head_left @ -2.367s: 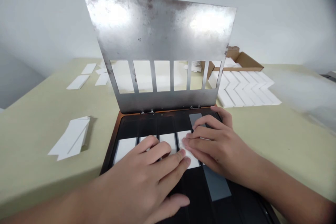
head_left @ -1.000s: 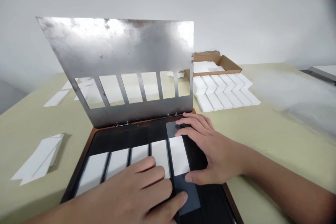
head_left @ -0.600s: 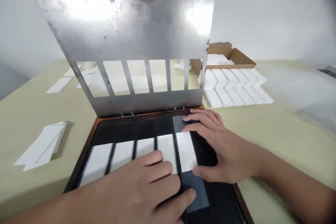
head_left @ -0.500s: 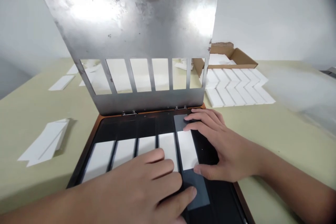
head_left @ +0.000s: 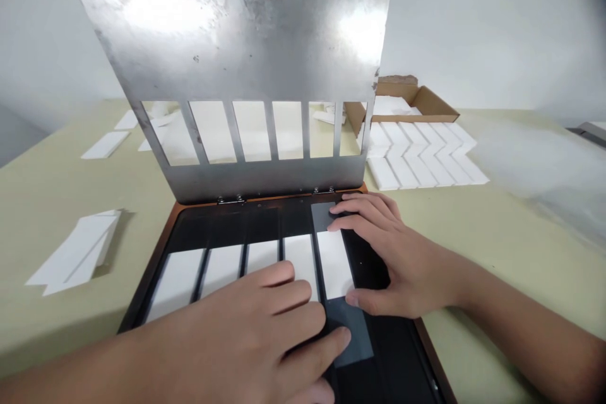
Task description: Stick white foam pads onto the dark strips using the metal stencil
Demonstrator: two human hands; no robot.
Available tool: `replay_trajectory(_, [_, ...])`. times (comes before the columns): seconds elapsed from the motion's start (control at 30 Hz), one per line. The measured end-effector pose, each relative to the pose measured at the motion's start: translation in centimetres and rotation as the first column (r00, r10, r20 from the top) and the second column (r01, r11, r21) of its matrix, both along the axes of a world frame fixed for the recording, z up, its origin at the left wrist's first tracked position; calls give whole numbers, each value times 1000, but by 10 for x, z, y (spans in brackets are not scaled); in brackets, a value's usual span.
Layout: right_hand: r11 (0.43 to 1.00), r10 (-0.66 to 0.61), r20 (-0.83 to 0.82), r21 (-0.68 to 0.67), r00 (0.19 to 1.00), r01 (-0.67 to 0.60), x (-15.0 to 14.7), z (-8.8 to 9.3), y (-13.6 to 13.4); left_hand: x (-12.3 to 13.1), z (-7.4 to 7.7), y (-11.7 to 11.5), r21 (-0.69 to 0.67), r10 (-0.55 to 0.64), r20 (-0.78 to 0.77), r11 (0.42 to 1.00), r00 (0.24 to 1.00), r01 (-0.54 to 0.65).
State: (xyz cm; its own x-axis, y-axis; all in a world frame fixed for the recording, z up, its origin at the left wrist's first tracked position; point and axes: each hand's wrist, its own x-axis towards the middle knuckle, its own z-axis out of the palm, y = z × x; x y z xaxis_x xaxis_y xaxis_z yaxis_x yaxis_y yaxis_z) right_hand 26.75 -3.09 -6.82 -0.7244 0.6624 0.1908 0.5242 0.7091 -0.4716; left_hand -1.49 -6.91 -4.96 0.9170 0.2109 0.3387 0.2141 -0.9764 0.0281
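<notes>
The black tray's copper-brown frame (head_left: 150, 290) holds a row of white rectangular strips in its slots. My left hand (head_left: 246, 334) lies flat across the lower ends of the middle strips, holding nothing. My right hand (head_left: 400, 265) spans the rightmost white strip (head_left: 334, 264), with fingertips near its top end and thumb at its bottom end. That strip sits on a dark grey strip (head_left: 350, 331), which shows beyond both ends. A slotted steel plate (head_left: 222, 57) stands hinged open at the tray's far edge.
A stack of folded white strips (head_left: 76, 251) lies left of the tray on the pale green table (head_left: 61, 202). White strips in a herringbone layout (head_left: 416, 161) lie at back right, beside a cardboard box (head_left: 416, 98). Loose strips (head_left: 105, 144) lie at back left.
My hands have moved apart from their earlier place together over the strips. My right hand has shifted to the rightmost strip, which now lies straight. The view has swung left.
</notes>
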Motion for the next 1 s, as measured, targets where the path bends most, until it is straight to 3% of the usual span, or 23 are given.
replay_trajectory(0.4, [999,37,-115,12,993,-36,-3,8,-2,-1,-5,0,-16,-9,2,1000,1000,9])
replay_trajectory(1.0, [998,66,-95,3,993,-67,-6,6,-4,-3,-8,0,-35,-20,14,999,1000,20])
